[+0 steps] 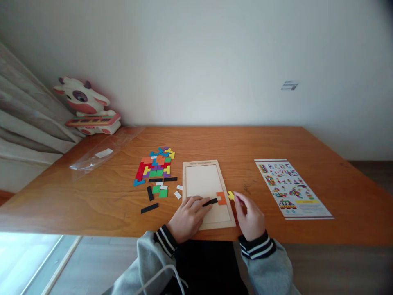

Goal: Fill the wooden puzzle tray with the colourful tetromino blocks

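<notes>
A shallow wooden puzzle tray (pixel 202 176) lies in front of me, with an orange notched piece (pixel 222 198) inside near its right edge. A white bit sits in that piece's notch. My left hand (pixel 188 217) rests over the tray's lower left, its fingers closed about a black strip (pixel 211 202) that reaches toward the orange piece. Just right of the tray, my right hand (pixel 251 217) pinches at a yellow puzzle piece (pixel 231 195). A purplish sliver shows between its fingers; I cannot make out what it is.
Left of the tray lie many coloured pieces (pixel 158 167), with loose black strips (pixel 150 208), green squares (pixel 163 193) and white bits (pixel 177 195) nearer me. A printed pattern sheet (pixel 291 188) is at right. A clear plastic bag (pixel 104 157) and cow-shaped toy keyboard (pixel 92 110) stand far left.
</notes>
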A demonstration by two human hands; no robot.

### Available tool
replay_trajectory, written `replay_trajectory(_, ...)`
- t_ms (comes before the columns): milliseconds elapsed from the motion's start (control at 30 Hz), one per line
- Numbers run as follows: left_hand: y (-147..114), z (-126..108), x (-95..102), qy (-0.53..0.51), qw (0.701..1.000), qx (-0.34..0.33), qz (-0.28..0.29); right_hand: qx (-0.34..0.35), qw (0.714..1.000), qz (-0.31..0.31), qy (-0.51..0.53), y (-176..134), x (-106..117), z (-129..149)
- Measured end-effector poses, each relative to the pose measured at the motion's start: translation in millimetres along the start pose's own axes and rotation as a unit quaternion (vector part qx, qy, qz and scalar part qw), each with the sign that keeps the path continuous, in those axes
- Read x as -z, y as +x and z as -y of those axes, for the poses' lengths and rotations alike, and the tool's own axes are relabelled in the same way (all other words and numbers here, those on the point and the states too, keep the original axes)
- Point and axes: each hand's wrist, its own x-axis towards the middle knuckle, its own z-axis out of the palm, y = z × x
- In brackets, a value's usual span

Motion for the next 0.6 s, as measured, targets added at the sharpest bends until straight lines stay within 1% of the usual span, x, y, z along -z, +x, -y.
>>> replay_trajectory(67,0,-4,-1.7,-0.008,1.0,0.006,-0.013,-0.005,1.0,0.001,-0.026,2,3,-8)
replay_trajectory(133,0,-5,-3.4,-0.011,1.0,0.014,-0.02,0.017,0.999,0.018,-0.035,3,5,-9)
replay_trajectory(267,2,-5,-6.3,0.003,1.0,0.01,-0.014,0.097,0.99,0.102,-0.015,0,6,0)
replay_trajectory(333,3,-5,-7.3,0.012,1.0,0.013,-0.011,0.114,0.985,0.128,-0.011,-3,6,4)
replay_trajectory(467,4,-6,-8.2,0.018,1.0,0.019,-0.001,0.113,0.985,0.133,-0.008,-7,6,7)
replay_trajectory(600,6,-7,-10.6,0.005,1.0,0.001,0.026,0.112,0.985,0.13,-0.014,-7,5,6)
